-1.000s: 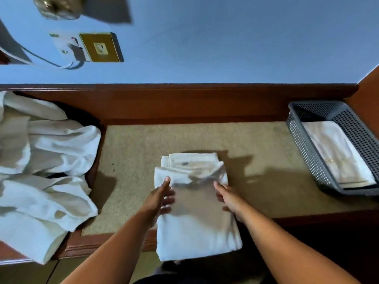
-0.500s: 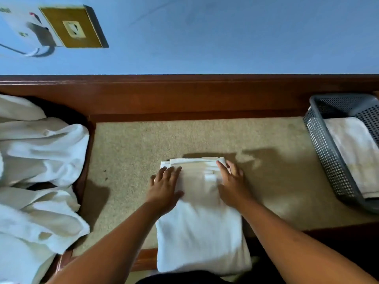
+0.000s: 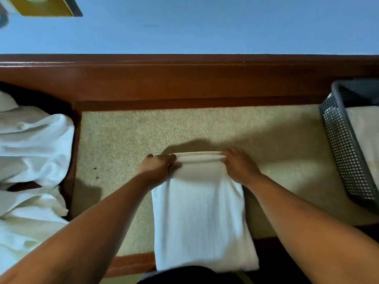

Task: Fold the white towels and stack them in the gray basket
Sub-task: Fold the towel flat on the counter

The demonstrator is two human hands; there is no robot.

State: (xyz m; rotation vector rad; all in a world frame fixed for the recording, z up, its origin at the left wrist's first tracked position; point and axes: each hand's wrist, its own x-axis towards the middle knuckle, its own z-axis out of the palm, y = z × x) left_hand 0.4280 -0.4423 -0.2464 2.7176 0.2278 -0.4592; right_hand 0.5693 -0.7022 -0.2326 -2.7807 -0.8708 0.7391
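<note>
A folded white towel (image 3: 202, 218) lies lengthwise on the beige carpeted surface (image 3: 123, 140), its near end hanging over the front edge. My left hand (image 3: 159, 166) grips the towel's far left corner, fingers curled round the folded edge. At the far right corner my right hand (image 3: 239, 166) grips the same edge. The gray basket (image 3: 340, 144) stands at the right edge of view with a folded white towel (image 3: 367, 136) inside it.
A heap of unfolded white towels (image 3: 30, 160) fills the left side beyond a wooden divider. A dark wooden ledge (image 3: 184, 83) runs along the back under a blue wall. A brass wall plate (image 3: 43, 6) shows at top left.
Both hands went from lying flat on the towel's far part to gripping its far corners. The far edge now looks rolled and even. The view has tilted down and moved closer.
</note>
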